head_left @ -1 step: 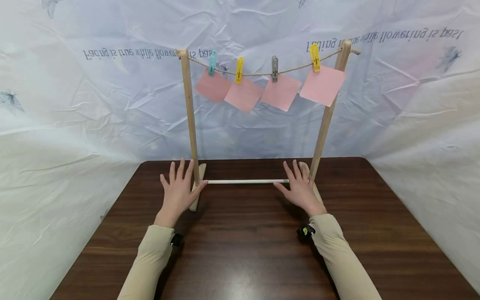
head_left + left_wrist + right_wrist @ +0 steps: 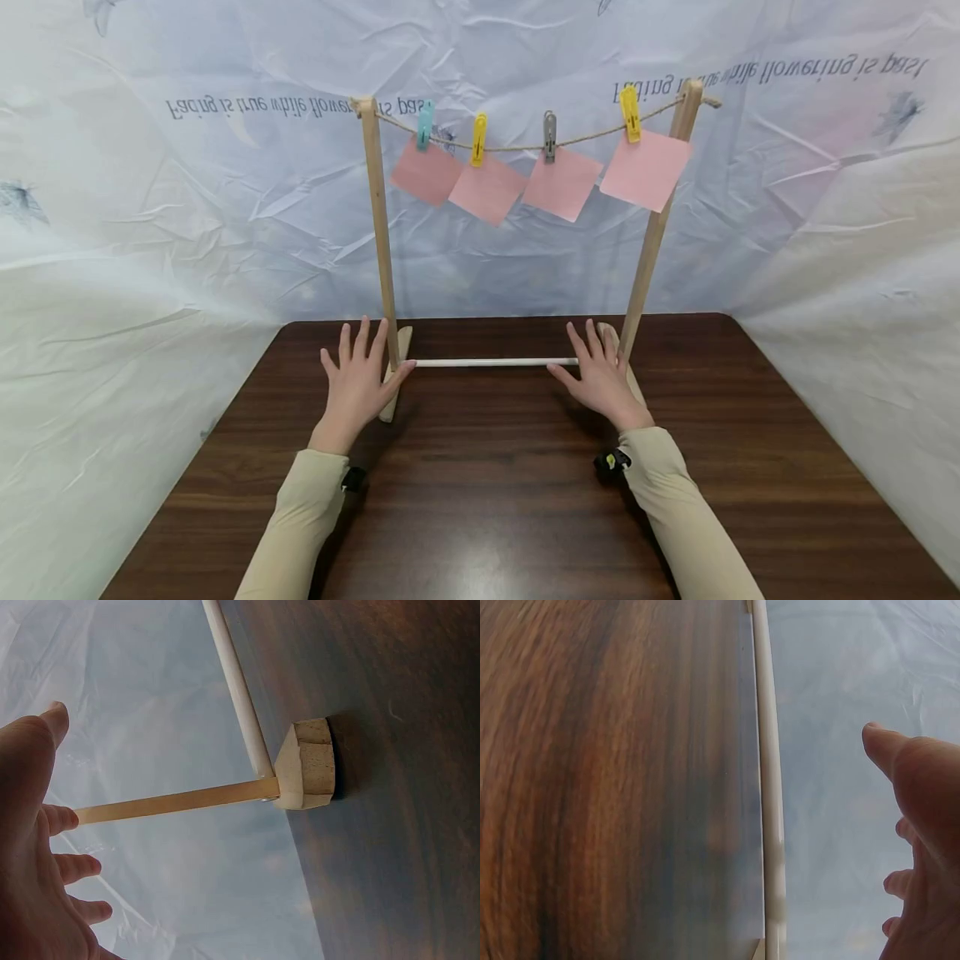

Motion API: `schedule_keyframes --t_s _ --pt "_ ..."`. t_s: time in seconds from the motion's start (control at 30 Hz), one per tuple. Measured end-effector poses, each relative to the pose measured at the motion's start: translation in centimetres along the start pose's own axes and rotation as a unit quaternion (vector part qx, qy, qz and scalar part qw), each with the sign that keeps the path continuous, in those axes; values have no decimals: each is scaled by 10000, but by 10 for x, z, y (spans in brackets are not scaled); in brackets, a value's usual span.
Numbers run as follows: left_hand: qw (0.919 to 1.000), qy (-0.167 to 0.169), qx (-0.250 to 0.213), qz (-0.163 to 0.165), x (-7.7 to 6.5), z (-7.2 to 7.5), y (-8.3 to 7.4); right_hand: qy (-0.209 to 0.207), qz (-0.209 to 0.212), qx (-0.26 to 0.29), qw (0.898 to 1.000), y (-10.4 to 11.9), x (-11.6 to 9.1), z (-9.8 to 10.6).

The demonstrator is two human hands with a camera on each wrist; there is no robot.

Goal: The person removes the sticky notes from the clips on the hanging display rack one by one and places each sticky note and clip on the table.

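Note:
A wooden stand rises at the back of the table, with a left post (image 2: 380,233), a right post (image 2: 648,258) and a pale rod (image 2: 487,362) joining them low down. Fingers spread, my left hand (image 2: 356,383) is beside the left post's foot (image 2: 388,407). My right hand (image 2: 602,382), also spread, overlaps the rod's right end near the right foot (image 2: 636,390). Both wrist views show the palms holding nothing, apart from the wood. Twine (image 2: 517,149) strung between the posts carries several pink paper squares (image 2: 562,185), held by clothespins: light blue (image 2: 424,127), grey (image 2: 550,137) and yellow (image 2: 478,140).
The dark wooden table (image 2: 480,475) extends in front of the stand. Behind it and along both sides hangs a wrinkled pale cloth (image 2: 300,208) with printed lettering. Dark wrist cameras sit at the left cuff (image 2: 318,475) and right cuff (image 2: 654,454).

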State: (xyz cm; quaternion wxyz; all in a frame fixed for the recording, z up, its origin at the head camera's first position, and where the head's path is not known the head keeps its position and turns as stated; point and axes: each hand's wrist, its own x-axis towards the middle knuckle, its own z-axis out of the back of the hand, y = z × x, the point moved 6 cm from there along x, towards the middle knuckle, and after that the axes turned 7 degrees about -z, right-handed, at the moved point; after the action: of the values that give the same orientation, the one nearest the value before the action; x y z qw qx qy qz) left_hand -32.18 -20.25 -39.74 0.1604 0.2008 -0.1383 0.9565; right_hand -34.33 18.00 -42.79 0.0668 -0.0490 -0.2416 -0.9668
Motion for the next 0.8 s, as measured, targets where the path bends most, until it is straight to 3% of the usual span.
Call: schedule_keyframes --t_s 0.57,0.67,0.8 --pt "10000 80 -36 32 -4 2 3 88 115 50 9999 3 -3 -2" --pt "9992 -48 -391 -74 -2 7 2 113 216 124 9996 5 -3 3" --pt "9884 -227 -1500 -65 5 19 -1 214 480 290 9982 15 -2 18"
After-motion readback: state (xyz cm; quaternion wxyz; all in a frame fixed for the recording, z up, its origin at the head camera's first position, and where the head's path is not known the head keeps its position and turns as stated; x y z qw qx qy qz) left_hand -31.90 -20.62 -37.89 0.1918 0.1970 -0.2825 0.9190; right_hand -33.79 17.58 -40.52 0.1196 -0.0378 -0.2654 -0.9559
